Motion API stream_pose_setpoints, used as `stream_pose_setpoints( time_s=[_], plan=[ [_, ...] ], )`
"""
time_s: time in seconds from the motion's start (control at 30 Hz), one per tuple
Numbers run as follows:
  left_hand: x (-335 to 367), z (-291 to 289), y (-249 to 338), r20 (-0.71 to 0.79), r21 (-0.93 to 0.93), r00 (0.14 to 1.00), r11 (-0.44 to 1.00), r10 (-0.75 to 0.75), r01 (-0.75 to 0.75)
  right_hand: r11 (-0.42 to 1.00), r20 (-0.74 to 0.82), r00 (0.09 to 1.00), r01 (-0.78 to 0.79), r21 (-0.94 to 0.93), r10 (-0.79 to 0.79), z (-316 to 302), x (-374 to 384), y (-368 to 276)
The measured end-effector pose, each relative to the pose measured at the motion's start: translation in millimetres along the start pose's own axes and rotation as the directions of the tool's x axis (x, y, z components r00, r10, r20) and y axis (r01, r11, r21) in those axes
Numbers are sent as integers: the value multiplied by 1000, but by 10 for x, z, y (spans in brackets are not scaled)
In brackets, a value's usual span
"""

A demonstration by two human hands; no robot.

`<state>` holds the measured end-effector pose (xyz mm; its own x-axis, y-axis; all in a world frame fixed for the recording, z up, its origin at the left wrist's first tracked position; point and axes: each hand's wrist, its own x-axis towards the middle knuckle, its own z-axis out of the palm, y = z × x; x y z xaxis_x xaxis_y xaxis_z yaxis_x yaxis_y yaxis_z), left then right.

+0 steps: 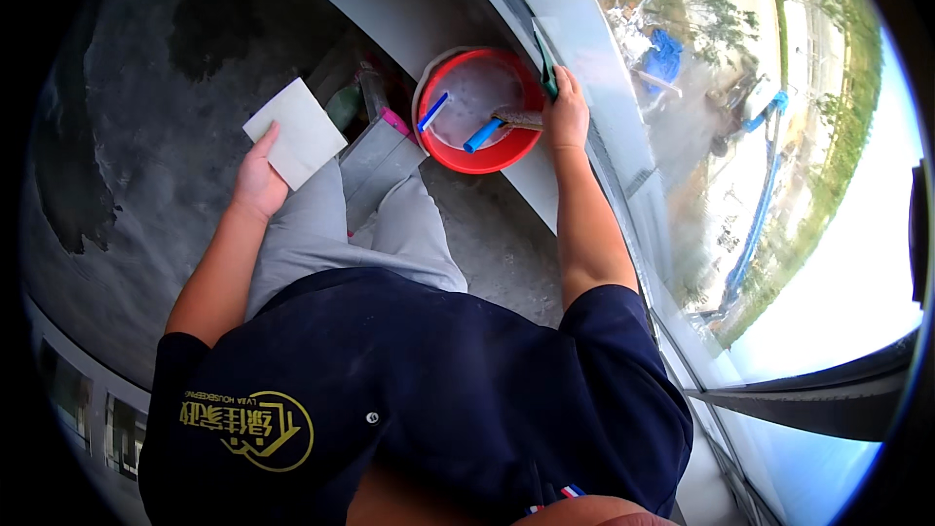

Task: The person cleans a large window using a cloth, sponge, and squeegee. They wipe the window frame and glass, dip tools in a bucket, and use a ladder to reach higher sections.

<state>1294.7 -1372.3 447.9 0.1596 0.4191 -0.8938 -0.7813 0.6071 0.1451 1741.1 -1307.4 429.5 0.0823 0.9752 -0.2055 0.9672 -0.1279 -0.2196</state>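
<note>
My left hand (pixel 262 173) is closed on the edge of a flat, white square pad (pixel 300 136), which could be a folded cloth. It is held out to the left, above the floor. At the window frame, my right hand (pixel 566 115) grips a green scraper (pixel 546 66) whose thin blade points away from me along the frame. Just left of that hand is a red basin (pixel 474 165) of cloudy, sudsy water. A blue-and-white tool (pixel 433 111) leans at its left side. A blue-handled tool (pixel 483 134) with a fuzzy, brownish head lies across its right part.
The window glass (pixel 716 185) runs along my right side, with its pale frame (pixel 623 127) bordering it. Left of the basin stands a grey box or stool (pixel 378 161) with a pink piece (pixel 395 121). Dark wet patches mark the concrete floor (pixel 161 195) at left.
</note>
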Motion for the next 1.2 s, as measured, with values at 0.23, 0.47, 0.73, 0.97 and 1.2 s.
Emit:
stream_pose_setpoints(
  time_s=[0.23,0.47,0.73,0.97,1.2],
  plan=[
    [-88,596,-219,94,51,994,997,-55,50,944,-568,763,-321,81,308,-3298,-1830,-20],
    [27,910,-379,178,83,981,994,-80,66,950,-577,805,-275,-151,141,-3173,-2017,189],
    [-40,439,-313,16,58,1000,998,9,-9,998,-34,999,-9,-60,7,-47,-573,775],
    [-193,362,-307,18,61,1000,998,4,-5,996,84,994,-64,-65,69,-253,-723,882],
    [-444,1320,-362,273,196,955,978,-116,63,998,-351,936,-49,-35,34,-2957,-2013,556]
  ],
)
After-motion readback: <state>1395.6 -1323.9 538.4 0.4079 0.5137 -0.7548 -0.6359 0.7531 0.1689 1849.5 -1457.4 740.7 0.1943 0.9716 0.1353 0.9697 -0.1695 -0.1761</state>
